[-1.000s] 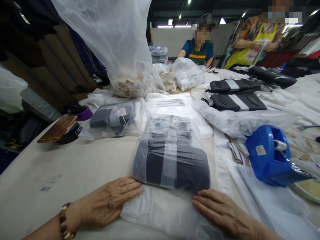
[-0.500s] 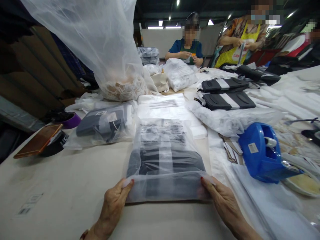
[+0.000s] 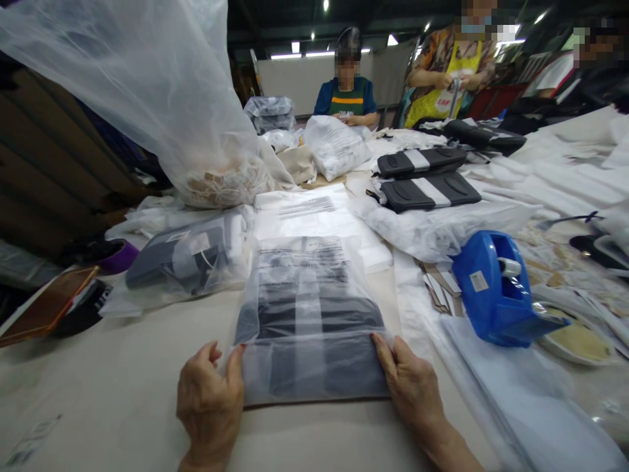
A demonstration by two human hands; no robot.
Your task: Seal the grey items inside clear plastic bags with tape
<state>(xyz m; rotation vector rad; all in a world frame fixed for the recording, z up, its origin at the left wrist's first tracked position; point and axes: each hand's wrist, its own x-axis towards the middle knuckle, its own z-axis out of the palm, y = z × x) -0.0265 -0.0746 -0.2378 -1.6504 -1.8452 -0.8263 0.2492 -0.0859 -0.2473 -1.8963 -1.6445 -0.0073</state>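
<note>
A frosted plastic bag (image 3: 308, 377) with printed text lies flat on the table before me, its near edge folded over. Inside it is a dark, flat item with a pale band round its middle, apparently a bag (image 3: 275, 314). My left hand (image 3: 211, 396) is at the near left corner, thumb against the plastic and index finger curled up apart from it. At the near right corner my right hand (image 3: 417, 387) grips the plastic bag's edge, thumb on top; its other fingers are partly hidden.
Left are another packed bag (image 3: 181, 255), a phone (image 3: 49, 305) and a purple tape roll (image 3: 118, 257). A blue tape dispenser (image 3: 496, 288) stands right, near plastic sheets (image 3: 521, 387). Black bags (image 3: 427, 191) lie behind. Co-workers (image 3: 346, 98) are across the table.
My left hand has loosened its pinch on the plastic bag's left corner, index finger lifting away. My right hand stays at the right corner. The view has shifted slightly, moving most things leftward.
</note>
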